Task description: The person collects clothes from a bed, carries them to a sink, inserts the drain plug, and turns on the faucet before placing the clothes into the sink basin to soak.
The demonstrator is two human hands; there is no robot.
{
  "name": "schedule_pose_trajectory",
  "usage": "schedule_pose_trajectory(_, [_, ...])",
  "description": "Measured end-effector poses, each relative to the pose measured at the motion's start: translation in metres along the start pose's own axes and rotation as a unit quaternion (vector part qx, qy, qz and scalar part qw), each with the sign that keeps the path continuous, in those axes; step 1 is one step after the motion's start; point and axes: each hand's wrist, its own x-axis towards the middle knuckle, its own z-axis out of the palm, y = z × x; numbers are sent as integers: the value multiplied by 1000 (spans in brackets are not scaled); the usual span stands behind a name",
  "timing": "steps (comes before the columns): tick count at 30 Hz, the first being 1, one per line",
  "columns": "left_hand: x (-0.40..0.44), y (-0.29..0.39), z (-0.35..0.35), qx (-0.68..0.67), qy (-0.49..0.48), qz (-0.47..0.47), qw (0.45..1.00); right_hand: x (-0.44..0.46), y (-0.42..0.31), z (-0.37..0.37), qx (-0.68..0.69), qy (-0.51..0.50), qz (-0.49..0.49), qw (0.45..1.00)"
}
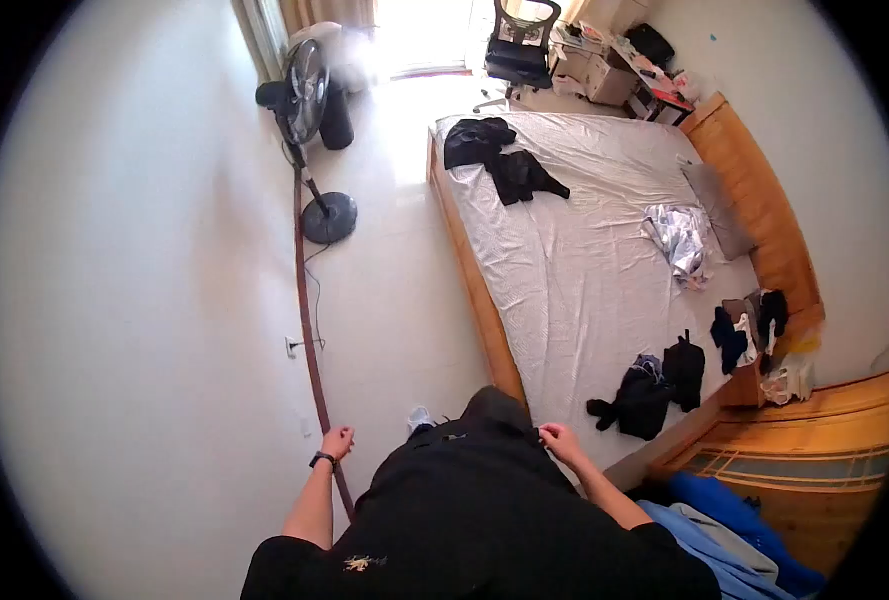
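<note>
Black sleeved garment (pixel 640 404) looks soft, light, best held mid-fold; left hand (pixel 339 443) and right hand (pixel 562 442) curl narrow, contents unclear.

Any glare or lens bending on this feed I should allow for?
Head view: strong glare at the bright opening, washing out the floor nearby; lens bending curves the skirting board and headboard, and the corners go black; the left hand and right hand are evenly lit but small.
</note>
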Motion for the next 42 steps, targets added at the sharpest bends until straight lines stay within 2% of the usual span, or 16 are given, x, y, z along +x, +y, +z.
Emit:
schedule_pose_trajectory(2, [9,37,-6,-43,43,45,997,-11,13,-14,109,7,56,992])
schedule_pose_trajectory(3, [34,64,-109,-54,41,-8,998,44,-23,40,119,-28,84,989])
schedule_pose_trajectory(6, [119,131,-112,-102,30,6,994,99,-20,15,48,-11,140,989])
schedule_pose_trajectory(11, [185,199,-136,-86,-23,-48,995,197,-35,1,120,-44,177,976])
schedule_pose_trajectory(14, [221,270,-159,-32,-37,20,999,309,-11,-1,130,-39,193,972])
schedule_pose_trajectory(16, [255,329,-177,21,-13,88,996,392,-42,-24,130,-38,161,978])
schedule_pose_trajectory(18, [297,386,-201,45,-8,104,994,467,-93,-58,12,-11,60,998])
schedule_pose_trajectory(19, [316,419,-212,49,-18,100,994,504,-113,-70,70,25,50,996])
schedule_pose_trajectory(20, [334,443,-219,15,-21,102,994,506,-200,-104,158,34,39,986])
schedule_pose_trajectory(22, [395,509,-240,-33,-48,126,990,548,-327,-159,193,76,-25,978])
schedule_pose_trajectory(24, [439,548,-254,-36,-76,148,985,582,-369,-176,209,99,-18,973])
schedule_pose_trajectory(28, [538,617,-281,12,-120,229,966,626,-407,-160,233,141,31,962])
schedule_pose_trajectory(32, [613,702,-298,4,-104,370,923,658,-444,-125,224,92,97,965])
schedule_pose_trajectory(35, [663,770,-311,57,-179,380,906,674,-496,-125,156,90,59,982])
schedule_pose_trajectory(39, [738,845,-305,130,-280,389,868,694,-525,-120,219,149,86,960])
schedule_pose_trajectory(42, [778,892,-282,176,-275,402,856,708,-514,-109,272,162,117,941])
